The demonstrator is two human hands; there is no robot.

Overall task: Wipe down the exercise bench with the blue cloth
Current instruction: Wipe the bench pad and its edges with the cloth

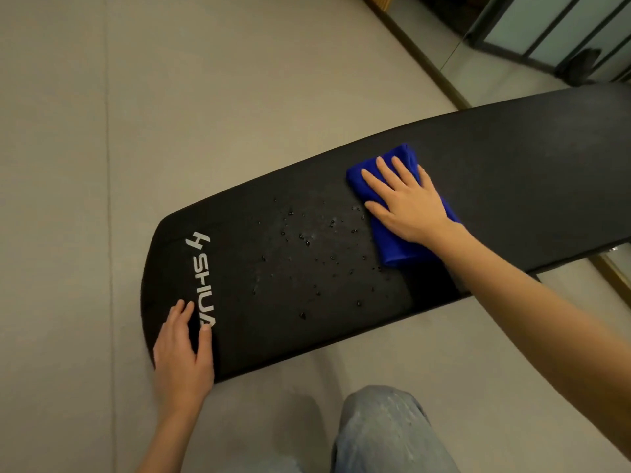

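A black padded exercise bench (512,165) runs slantwise across the head view, its rounded end at the lower left and its length passing out of the picture at the right. The folded blue cloth (392,249) lies flat on the top of the pad, about midway along the part that shows, set crosswise to the pad's length. The right hand (406,203) lies palm-down on it with fingers straight and spread, pressing it to the pad rather than grasping it; cloth shows beyond the fingertips and below the heel of the hand. Just to the left of the cloth, a scatter of water droplets (307,240) beads on the pad, reaching toward the white SHUA logo (201,278) printed near the rounded end. The left hand (184,349) rests on the near corner of that end, fingers nearly straight on the pad and holding nothing, its thumb covering the foot of the logo's last letter. Both forearms are bare. Below the bench a knee in light blue jeans (382,431) shows over the pale grey floor (102,131). At the upper right a wooden skirting strip (420,52) runs along the floor's edge, and beyond it stand dark-framed frosted panels (546,29).
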